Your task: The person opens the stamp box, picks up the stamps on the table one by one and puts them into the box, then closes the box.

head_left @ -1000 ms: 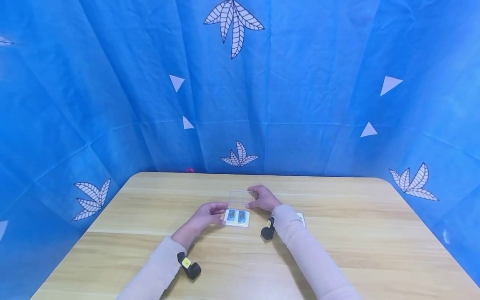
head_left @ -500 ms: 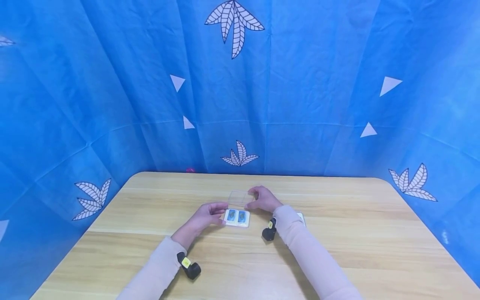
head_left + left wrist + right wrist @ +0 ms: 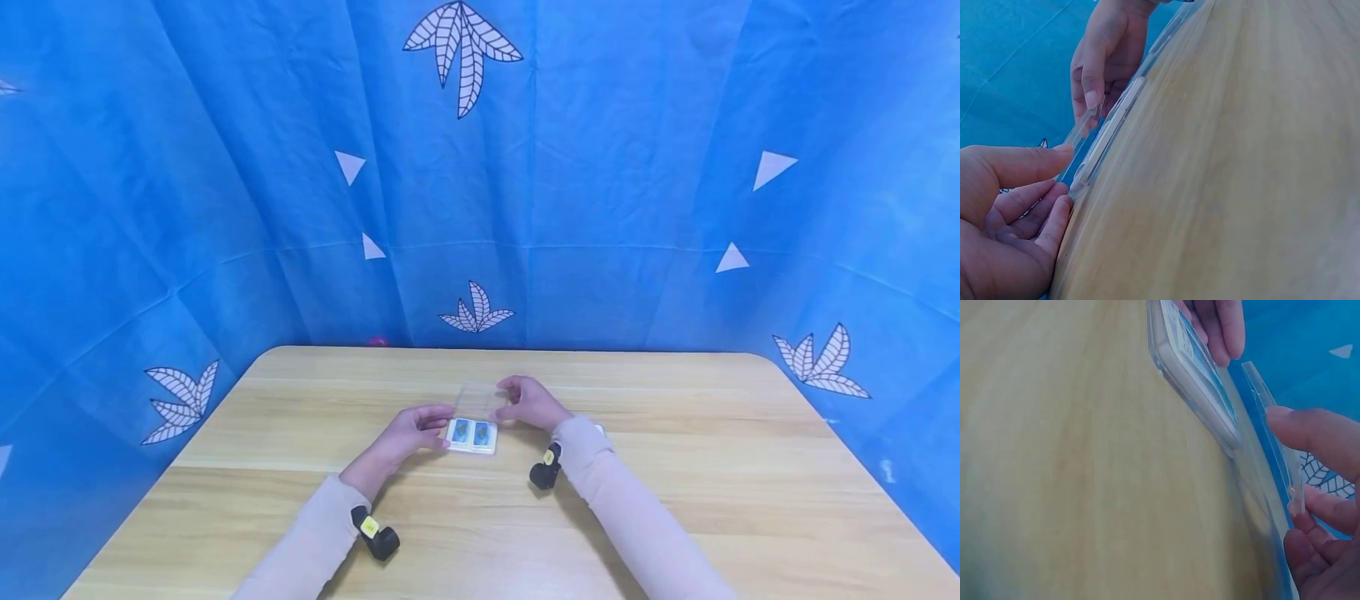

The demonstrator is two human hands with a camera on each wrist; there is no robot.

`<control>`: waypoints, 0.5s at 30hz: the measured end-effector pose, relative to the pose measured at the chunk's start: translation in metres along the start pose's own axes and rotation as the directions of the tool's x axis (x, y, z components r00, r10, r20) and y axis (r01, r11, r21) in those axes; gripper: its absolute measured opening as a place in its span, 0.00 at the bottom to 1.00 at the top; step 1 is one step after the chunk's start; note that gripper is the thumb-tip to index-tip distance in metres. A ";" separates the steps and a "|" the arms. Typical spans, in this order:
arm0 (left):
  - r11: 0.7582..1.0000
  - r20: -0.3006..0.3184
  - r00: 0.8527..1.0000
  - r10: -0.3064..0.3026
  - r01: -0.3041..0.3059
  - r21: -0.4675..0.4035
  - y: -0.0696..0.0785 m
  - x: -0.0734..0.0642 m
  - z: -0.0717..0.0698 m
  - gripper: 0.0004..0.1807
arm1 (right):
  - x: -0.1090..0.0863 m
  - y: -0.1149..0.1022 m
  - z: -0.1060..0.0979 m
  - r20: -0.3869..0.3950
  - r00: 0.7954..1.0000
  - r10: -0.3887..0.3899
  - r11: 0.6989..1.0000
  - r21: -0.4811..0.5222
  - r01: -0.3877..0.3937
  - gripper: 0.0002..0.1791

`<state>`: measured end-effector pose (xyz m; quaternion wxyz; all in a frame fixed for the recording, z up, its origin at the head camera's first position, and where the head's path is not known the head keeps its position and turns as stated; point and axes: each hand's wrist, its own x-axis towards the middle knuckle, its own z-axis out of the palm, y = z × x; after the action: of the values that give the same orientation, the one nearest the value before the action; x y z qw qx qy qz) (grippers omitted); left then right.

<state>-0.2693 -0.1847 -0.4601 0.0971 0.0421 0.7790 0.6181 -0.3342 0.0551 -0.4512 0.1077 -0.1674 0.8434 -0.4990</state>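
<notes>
A flat plastic card case [image 3: 471, 450] holding two side-by-side stacks with blue picture faces lies on the table, seen edge-on in the right wrist view. My left hand [image 3: 411, 431] grips its left end, thumb at the near corner and fingers at the far one. Behind the case, a clear plastic lid [image 3: 475, 400] stands raised and tilted. My right hand [image 3: 532, 403] pinches the lid's right end between thumb and fingers. In the left wrist view, my left thumb [image 3: 1035, 164] overlaps the lid's near end while the other fingertips meet the case.
A small white-and-clear item [image 3: 600, 429] shows partly from behind my right sleeve. The wooden table [image 3: 465, 525] ends at a blue curtain [image 3: 637, 167]. Black wrist cameras hang at my left wrist [image 3: 378, 540] and right wrist [image 3: 545, 468].
My right wrist has swung slightly to the right and nearer, now covering more of the white item. The lid's tilt has shifted a little; the left hand has stayed at the case.
</notes>
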 end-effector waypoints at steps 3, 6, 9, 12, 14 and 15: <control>1.000 -0.005 1.000 -0.001 0.001 -0.005 0.000 -0.001 -0.001 0.34 | -0.004 -0.002 -0.002 0.008 1.000 0.014 1.000 0.005 -0.014 0.35; 1.000 0.000 1.000 -0.002 0.002 -0.012 0.000 -0.001 -0.002 0.34 | -0.010 -0.005 -0.003 0.022 0.999 0.037 0.999 0.013 -0.037 0.34; 1.000 0.012 1.000 -0.003 0.003 -0.019 0.000 0.000 -0.003 0.34 | -0.015 -0.008 -0.002 0.040 0.998 0.048 0.999 0.012 -0.048 0.34; 1.000 0.021 1.000 -0.001 0.002 -0.028 -0.001 0.000 -0.003 0.35 | -0.020 -0.010 -0.001 0.055 0.998 0.041 0.999 0.010 -0.042 0.35; 0.999 0.022 1.000 0.000 0.001 -0.034 -0.001 0.000 -0.003 0.35 | -0.023 -0.011 0.001 0.059 0.998 0.033 0.999 0.008 -0.033 0.34; 0.999 0.021 1.000 0.003 -0.002 -0.033 -0.001 0.000 -0.003 0.35 | -0.024 -0.011 0.001 0.060 0.998 0.030 0.999 0.010 -0.031 0.34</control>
<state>-0.2695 -0.1880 -0.4606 0.1050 0.0479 0.7676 0.6304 -0.3093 0.0587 -0.4416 0.1412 -0.1687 0.8396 -0.4966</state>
